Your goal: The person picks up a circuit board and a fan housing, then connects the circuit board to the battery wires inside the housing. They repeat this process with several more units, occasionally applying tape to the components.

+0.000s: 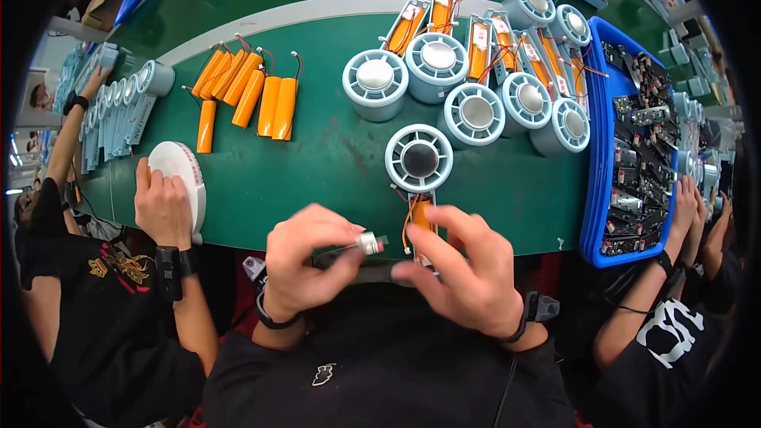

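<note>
My left hand (311, 260) pinches a small circuit board (371, 243) between thumb and fingers. A white and red part shows at its end; the fingers hide most of the rest. In front of me lies a light blue handheld fan (418, 160) with a round ribbed head and a dark centre. Its handle, pointing toward me, holds an orange battery (422, 212) with loose thin wires and a small white connector (407, 251). My right hand (468, 265) is over the handle's near end, thumb and fingers apart, partly covering it.
Several similar fans (476, 113) with batteries stand at the far right of the green table (317, 182). Loose orange batteries (244, 83) lie at left. A blue bin (590, 222) of circuit boards is at right. Co-workers sit both sides; one's hand (162, 202) touches a white disc (181, 170).
</note>
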The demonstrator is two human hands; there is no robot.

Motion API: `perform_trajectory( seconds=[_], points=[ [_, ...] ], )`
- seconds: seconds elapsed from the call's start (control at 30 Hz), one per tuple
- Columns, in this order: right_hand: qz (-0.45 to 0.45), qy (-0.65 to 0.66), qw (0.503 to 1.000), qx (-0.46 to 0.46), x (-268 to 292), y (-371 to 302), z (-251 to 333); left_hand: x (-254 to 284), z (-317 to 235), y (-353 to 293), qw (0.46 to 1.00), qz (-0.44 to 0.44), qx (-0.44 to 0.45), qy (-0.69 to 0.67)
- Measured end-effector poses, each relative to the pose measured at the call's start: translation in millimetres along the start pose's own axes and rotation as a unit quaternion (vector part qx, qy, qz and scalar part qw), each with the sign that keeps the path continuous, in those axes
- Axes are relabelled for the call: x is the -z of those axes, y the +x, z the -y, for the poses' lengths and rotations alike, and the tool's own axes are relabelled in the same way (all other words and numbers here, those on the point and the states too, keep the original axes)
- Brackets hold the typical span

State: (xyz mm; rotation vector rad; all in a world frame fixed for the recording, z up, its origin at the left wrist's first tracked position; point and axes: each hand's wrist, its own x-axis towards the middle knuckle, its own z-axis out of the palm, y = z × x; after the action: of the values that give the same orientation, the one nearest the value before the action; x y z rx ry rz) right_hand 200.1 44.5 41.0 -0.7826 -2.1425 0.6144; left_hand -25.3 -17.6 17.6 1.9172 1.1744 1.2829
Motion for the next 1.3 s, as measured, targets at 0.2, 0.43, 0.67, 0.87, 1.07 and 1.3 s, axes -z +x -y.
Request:
perform_trajectory(
  seconds=[0.2,0.43,0.67,0.87,1.07,1.3],
  points=[
    [-0.001,0.02,0.998,0.063,-16.6,2.1,-24.5,-29.6,2.0,2.8,0.976,-0.093,0.169,-0.097],
    [-0.032,0.133,0.99,0.019,-26.3,9.8,-32.6,-36.5,-12.6,12.1,0.939,-0.111,0.195,-0.26],
    [-0.082,-0.024,0.993,0.084,-29.9,18.6,-22.8,-26.7,-4.0,11.5,0.966,-0.057,0.129,-0.215],
    [-0.056,-0.047,0.991,0.114,-21.3,25.7,-14.1,-31.8,-12.0,14.5,0.958,-0.098,0.17,-0.208],
    [-0.022,-0.128,0.983,0.126,-21.1,27.5,-8.3,-23.0,-19.7,19.7,0.97,-0.081,0.182,-0.139],
    [0.097,-0.07,0.987,0.111,-3.3,35.5,-9.3,-26.5,-12.0,13.4,0.957,-0.06,0.191,-0.209]
  ],
)
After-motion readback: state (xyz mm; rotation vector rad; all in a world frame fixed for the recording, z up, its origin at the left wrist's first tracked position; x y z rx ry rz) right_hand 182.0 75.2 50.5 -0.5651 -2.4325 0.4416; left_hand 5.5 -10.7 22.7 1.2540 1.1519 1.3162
